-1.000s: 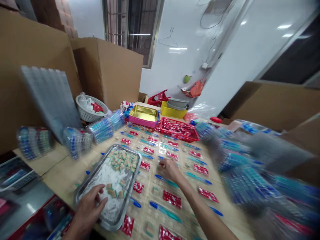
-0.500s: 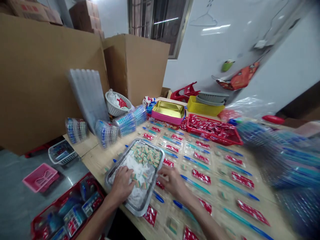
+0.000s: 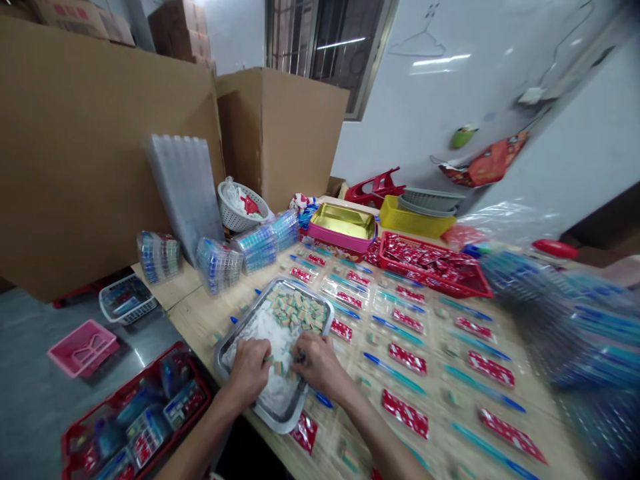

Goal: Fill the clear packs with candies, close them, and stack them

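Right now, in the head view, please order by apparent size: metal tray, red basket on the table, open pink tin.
1. Metal tray, the nearest
2. Red basket on the table
3. Open pink tin

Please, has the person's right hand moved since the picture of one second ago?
Yes. Judged against the metal tray, the right hand has moved left: it was beyond the tray's right rim; now it reaches inside.
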{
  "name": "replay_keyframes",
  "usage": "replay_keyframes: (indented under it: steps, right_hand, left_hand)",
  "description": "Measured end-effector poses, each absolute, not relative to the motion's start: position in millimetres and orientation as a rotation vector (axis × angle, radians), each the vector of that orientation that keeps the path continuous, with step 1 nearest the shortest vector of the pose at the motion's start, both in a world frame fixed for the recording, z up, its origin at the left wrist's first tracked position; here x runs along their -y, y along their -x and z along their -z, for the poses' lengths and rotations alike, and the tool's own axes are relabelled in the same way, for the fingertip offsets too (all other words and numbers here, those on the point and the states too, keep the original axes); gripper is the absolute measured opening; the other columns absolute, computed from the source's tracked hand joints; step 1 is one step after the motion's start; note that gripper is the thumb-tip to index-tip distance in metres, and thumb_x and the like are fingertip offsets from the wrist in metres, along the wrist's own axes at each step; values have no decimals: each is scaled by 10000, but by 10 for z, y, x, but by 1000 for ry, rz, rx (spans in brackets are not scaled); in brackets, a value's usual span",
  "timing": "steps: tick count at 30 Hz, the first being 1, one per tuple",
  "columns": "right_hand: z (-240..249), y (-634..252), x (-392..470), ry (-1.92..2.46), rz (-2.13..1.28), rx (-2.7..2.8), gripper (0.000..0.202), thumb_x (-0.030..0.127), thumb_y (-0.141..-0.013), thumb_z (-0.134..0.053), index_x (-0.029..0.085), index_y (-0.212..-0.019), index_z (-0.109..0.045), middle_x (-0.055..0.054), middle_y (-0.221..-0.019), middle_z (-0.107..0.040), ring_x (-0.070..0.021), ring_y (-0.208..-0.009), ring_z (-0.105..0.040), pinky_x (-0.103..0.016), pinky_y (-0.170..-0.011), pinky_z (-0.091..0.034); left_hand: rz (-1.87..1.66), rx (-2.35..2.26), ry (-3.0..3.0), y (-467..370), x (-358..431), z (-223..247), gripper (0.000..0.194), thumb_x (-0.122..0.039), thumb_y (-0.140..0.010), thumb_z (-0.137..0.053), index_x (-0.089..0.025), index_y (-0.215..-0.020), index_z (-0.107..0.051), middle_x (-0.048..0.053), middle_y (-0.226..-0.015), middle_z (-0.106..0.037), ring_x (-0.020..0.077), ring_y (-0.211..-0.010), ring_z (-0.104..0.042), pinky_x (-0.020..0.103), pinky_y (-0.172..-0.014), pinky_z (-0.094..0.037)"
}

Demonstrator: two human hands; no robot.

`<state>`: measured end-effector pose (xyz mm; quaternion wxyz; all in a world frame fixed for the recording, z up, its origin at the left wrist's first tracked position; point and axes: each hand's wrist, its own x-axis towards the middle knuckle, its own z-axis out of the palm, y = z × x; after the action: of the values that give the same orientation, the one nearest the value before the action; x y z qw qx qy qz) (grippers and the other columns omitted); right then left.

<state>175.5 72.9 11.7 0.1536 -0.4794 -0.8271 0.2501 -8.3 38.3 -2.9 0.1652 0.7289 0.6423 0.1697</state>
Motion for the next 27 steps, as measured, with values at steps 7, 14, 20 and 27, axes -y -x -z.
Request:
replay_keyframes:
  steps: [7, 14, 20, 27]
  right_hand:
    - [-27, -1758, -710, 1328, -803, 2394, 128, 51, -659, -592, 171, -616, -594, 9, -783, -609, -166, -852, -536, -322, -775, -255]
    - [9, -1734, -832, 1458, -794, 2181, 92, 92, -703, -579, 168, -651, -587, 2, -746, -616, -163, -794, -551, -289, -724, -278]
    - [62, -1663, -815, 1500, -587, 2246, 138, 64, -748, -480, 168, -726, -569, -23, -754, -644, -161, -777, -553, -321, -752, -246]
    - [133, -1692, -765, 1416, -638, 2232, 141, 61, -717, -507, 180, -757, -570, 3, -682, -625, -150, -697, -532, -313, -805, -301]
  left_hand:
    - [-638, -1730, -1834, 116, -401, -137, 68, -119, -660, -541, -183, -663, -519, -2, -671, -574, 155, -682, -529, 281, -678, -351]
    - [-481, -1695, -1886, -62, -353, -70, 99, -96, -672, -527, -183, -705, -563, -1, -726, -614, 165, -754, -553, 304, -743, -340]
    - [-405, -1713, -2040, -98, -287, -40, 154, -96, -706, -467, -194, -805, -531, 23, -887, -602, 195, -924, -522, 350, -803, -293]
    - [-377, -1670, -2115, -98, -270, -78, 147, -95, -684, -466, -200, -783, -494, 28, -881, -583, 214, -924, -485, 359, -786, -279]
